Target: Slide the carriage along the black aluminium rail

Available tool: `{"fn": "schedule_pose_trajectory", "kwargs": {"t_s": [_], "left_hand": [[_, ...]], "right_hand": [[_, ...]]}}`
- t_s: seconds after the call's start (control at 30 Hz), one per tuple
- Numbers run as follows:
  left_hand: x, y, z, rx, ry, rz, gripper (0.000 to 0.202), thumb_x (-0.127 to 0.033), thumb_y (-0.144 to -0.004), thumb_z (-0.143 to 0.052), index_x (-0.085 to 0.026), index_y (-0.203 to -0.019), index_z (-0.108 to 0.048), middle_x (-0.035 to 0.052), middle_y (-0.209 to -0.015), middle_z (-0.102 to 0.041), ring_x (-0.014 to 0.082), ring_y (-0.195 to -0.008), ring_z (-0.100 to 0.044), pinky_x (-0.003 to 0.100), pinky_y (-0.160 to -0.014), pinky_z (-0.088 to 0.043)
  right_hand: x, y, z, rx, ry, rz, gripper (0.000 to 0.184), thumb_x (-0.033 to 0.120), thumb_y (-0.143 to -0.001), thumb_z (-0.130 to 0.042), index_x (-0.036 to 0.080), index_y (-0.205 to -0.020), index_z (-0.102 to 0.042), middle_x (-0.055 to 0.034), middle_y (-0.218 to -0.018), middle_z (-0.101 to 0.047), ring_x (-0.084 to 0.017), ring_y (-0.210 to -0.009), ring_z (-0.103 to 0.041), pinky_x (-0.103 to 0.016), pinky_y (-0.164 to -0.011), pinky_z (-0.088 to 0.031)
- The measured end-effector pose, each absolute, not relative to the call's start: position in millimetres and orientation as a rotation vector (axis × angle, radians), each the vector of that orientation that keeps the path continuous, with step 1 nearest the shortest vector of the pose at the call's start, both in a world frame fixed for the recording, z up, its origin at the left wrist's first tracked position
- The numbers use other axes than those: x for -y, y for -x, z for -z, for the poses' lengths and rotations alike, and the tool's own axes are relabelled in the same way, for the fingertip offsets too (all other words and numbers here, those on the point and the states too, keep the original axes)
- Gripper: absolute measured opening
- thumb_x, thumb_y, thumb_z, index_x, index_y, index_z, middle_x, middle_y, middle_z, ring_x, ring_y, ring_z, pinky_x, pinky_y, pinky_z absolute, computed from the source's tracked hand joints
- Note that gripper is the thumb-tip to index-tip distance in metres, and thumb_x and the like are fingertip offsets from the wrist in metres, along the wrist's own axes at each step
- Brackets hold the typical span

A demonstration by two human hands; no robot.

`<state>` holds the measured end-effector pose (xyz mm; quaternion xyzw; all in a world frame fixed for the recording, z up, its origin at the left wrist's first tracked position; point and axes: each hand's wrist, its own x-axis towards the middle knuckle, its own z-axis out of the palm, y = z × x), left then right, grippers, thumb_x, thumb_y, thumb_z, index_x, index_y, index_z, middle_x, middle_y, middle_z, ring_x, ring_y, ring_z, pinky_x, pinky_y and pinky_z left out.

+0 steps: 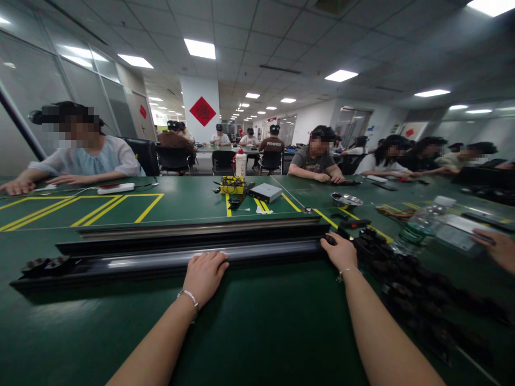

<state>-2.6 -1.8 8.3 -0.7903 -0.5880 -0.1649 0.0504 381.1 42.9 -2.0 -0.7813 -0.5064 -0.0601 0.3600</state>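
head view: the left hand (205,276) is lying palm down on the long black rail (120,264), which is stretching across the green table (257,332) right in front of the person, with a silver tube running along its length. its fingers are pressing close together and bending over the rail's front edge in a loose hold. the right hand (341,252) is touching the rail's right end; its fingers are curling away from the camera, so i cannot tell whether they are gripping the end or one of the small black parts there. a second rail (201,229) is lying just behind the first, parallel to it. a few small black pieces (44,264) are sitting at the rail's left end, and a pile of black parts (406,273) is spreading from the right hand toward the table's near right side.

judging from this, the hands are steadying or settling the rail in place, one at mid-length and one at the end. moving it from here would be calling for both hands working together, since it is long and the pile is crowding its right end.

further back a metal bowl (346,200), a yellow box (232,185) and a grey box (265,192) are resting on the table. another person's hand (497,247) is reaching in at the right edge, and a co-worker's sleeve (120,155) is showing at the far left.
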Motion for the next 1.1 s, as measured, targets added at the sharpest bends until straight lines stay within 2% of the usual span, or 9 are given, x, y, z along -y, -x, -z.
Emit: {"fn": "schedule_pose_trajectory", "kwargs": {"t_s": [0.63, 0.9, 1.0, 1.1], "left_hand": [[1, 4, -7, 1.802, 2.421, 0.525, 0.028, -0.038, -0.085, -0.032, -0.028, -0.095, -0.056, 0.0006, -0.093, -0.06, 0.0158, -0.087, -0.05, 0.031, -0.076, -0.029], [3, 2, -11, 1.836, 2.416, 0.497, 0.027, -0.037, -0.085, -0.033, -0.027, -0.094, -0.057, 0.0009, -0.092, -0.06, 0.0161, -0.088, -0.05, 0.032, -0.077, -0.03], [3, 2, -10, 1.82, 2.405, 0.502, 0.027, -0.037, -0.085, -0.033, -0.028, -0.093, -0.056, 0.0006, -0.091, -0.06, 0.0162, -0.087, -0.05, 0.032, -0.076, -0.029], [2, 2, -8, 1.785, 2.396, 0.518, 0.026, -0.037, -0.085, -0.033, -0.028, -0.092, -0.056, -0.0002, -0.09, -0.06, 0.0165, -0.086, -0.05, 0.032, -0.074, -0.029]], "right_hand": [[-46, -388, 6, 1.283, 1.999, 0.102, 0.039, 0.044, -0.065, -0.05, 0.02, -0.092, -0.065, -0.0048, -0.101, -0.063, -0.023, -0.096, -0.055, -0.032, -0.085, -0.04], [-45, -390, 7, 1.337, 2.027, 0.146, 0.038, 0.045, -0.067, -0.048, 0.022, -0.091, -0.065, -0.0048, -0.094, -0.065, -0.023, -0.086, -0.057, -0.031, -0.075, -0.042], [-46, -393, 9, 1.342, 2.034, 0.17, 0.039, 0.048, -0.067, -0.048, 0.024, -0.093, -0.064, -0.0047, -0.101, -0.062, -0.023, -0.092, -0.055, -0.032, -0.079, -0.04], [-48, -395, 12, 1.374, 2.034, 0.252, 0.04, 0.049, -0.067, -0.047, 0.022, -0.092, -0.065, -0.0071, -0.11, -0.057, -0.025, -0.105, -0.048, -0.036, -0.09, -0.034]]}}
